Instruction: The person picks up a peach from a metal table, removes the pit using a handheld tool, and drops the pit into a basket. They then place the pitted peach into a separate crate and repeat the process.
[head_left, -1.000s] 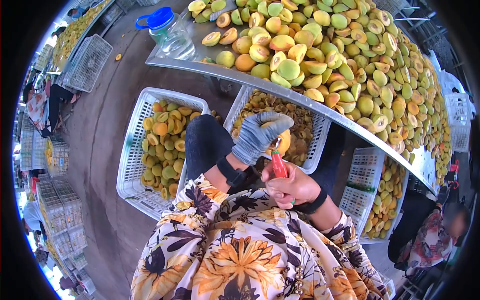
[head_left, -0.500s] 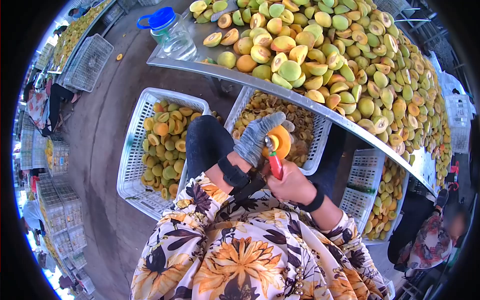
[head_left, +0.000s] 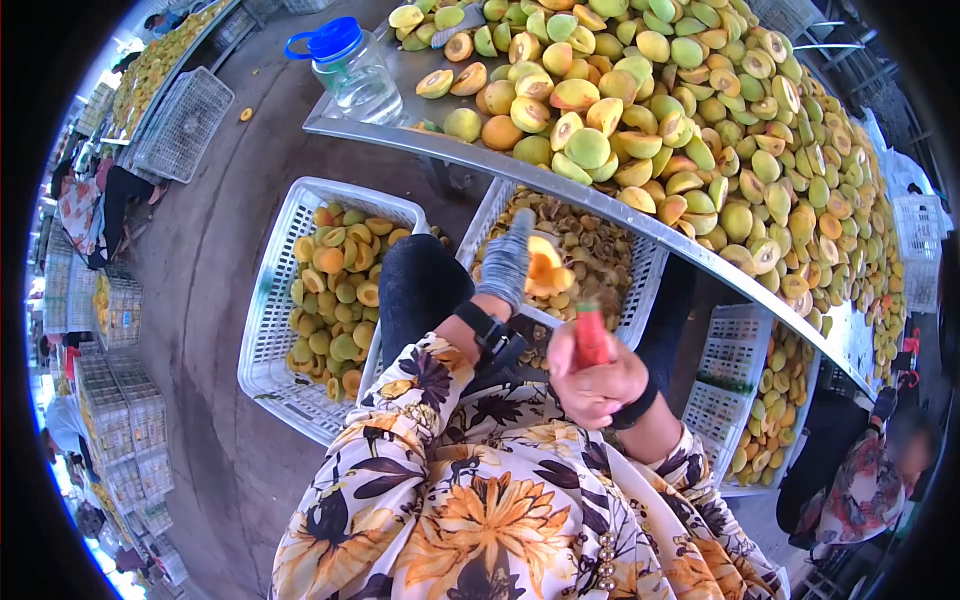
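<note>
My left hand point(head_left: 503, 265), in a grey knit glove, holds a yellow peach half point(head_left: 545, 268) at its right side. The fruit is blurred, and my thumb is hidden behind the glove. My right hand point(head_left: 598, 385), bare, is wrapped around a red-handled pitting tool point(head_left: 592, 338) with its handle upright. Motion smears the tool's metal head. A gap separates the tool from the peach half. Below both hands stands a white crate point(head_left: 648, 290) with brownish pits and fruit scraps in it.
A metal table point(head_left: 450, 152) carries a large heap of halved peaches point(head_left: 690, 120) and a blue-lidded water bottle point(head_left: 355, 75). White crates of peach halves stand to the left point(head_left: 262, 310) and right point(head_left: 715, 400). Another person point(head_left: 865, 485) sits at the far right.
My right hand has drawn the tool away from the peach half, down and to the right. My left hand has turned, its fingers now pointing up. The view has shifted slightly.
</note>
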